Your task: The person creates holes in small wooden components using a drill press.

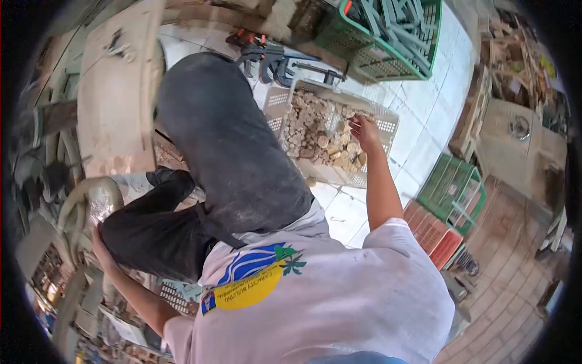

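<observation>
My right hand point(365, 131) is over a pale perforated plastic crate point(379, 115). Its fingers look apart and slightly bent, just above the pieces, and I see nothing held in them. Inside the crate lie many small round, flat wooden pieces point(315, 130), with a clear, shiny patch near the middle that I cannot make out. My left hand point(100, 244) rests against the outer side of my bent left knee point(130, 233), fingers stretched along the dark trousers and partly hidden.
A green crate point(388, 57) with grey strips stands beyond the wooden pieces. Black bar clamps point(276, 57) lie near it on the white tiles. At right are another green crate point(445, 188) and a red crate point(433, 233). A pale board point(118, 91) and a flexible hose point(73, 209) are at left.
</observation>
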Demonstrator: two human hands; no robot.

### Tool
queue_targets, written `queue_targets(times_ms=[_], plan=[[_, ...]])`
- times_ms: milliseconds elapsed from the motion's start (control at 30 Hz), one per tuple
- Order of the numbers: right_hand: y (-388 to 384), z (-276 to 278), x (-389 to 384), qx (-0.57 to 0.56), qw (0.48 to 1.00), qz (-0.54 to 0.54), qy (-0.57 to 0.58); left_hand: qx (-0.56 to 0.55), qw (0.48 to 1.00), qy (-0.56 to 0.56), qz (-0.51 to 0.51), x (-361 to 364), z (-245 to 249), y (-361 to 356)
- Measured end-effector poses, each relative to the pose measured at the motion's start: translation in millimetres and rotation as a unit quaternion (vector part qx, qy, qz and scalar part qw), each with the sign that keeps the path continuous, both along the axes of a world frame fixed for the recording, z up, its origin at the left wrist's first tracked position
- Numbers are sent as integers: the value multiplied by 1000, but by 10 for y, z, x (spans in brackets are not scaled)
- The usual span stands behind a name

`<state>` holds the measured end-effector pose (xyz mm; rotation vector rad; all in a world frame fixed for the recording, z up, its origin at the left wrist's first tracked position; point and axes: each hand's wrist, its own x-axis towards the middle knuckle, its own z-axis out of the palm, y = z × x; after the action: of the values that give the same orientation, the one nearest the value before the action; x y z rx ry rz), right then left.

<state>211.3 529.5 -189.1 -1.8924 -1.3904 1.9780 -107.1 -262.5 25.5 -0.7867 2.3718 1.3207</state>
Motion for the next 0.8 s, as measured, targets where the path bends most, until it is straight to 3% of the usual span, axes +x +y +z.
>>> queue_targets(times_ms=[67, 133, 167, 233, 267, 300, 367, 433, 500, 533, 600, 700, 767, 800], plan=[[30, -399, 265, -6, 999, 12, -40, -33, 998, 21, -57, 197, -36, -208], [-27, -729, 405, 7, 996, 31, -86, -175, 972, 117, -104, 399, -57, -245], [-76, -961, 509, -6, 996, 25, -88, -186, 969, 114, -113, 473, 23, -127], [-2, -1598, 636, 7, 984, 132, -120, -273, 949, 150, -49, 739, 152, 285], [1, -1902, 643, 79, 955, 225, -174, -282, 946, 150, -50, 814, 222, 401], [-35, -2000, 555, 72, 956, 227, -170, -302, 942, 146, -18, 868, 267, 505], [-201, -2111, 317, 197, 922, 268, -196, -334, 932, 142, 18, 974, 384, 636], [-295, -1977, 9, 174, 908, 297, -239, -346, 927, 140, 30, 1033, 464, 714], [-410, -1845, -169, 277, 796, 399, -362, -404, 904, 139, 7, 1077, 516, 719], [-469, -1940, -124, 336, 790, 374, -352, -370, 918, 141, 25, 1088, 524, 753], [-500, -1952, -167, 284, 819, 353, -351, -328, 932, 145, 47, 1095, 523, 649], [-571, -1712, -337, 208, 861, 318, -339, -430, 895, 122, -14, 1043, 510, 553], [-588, -1815, -330, 275, 875, 245, -315, -405, 906, 125, -4, 965, 487, 635], [-567, -1770, -350, 279, 861, 284, -315, -392, 912, 123, -2, 906, 439, 597]])
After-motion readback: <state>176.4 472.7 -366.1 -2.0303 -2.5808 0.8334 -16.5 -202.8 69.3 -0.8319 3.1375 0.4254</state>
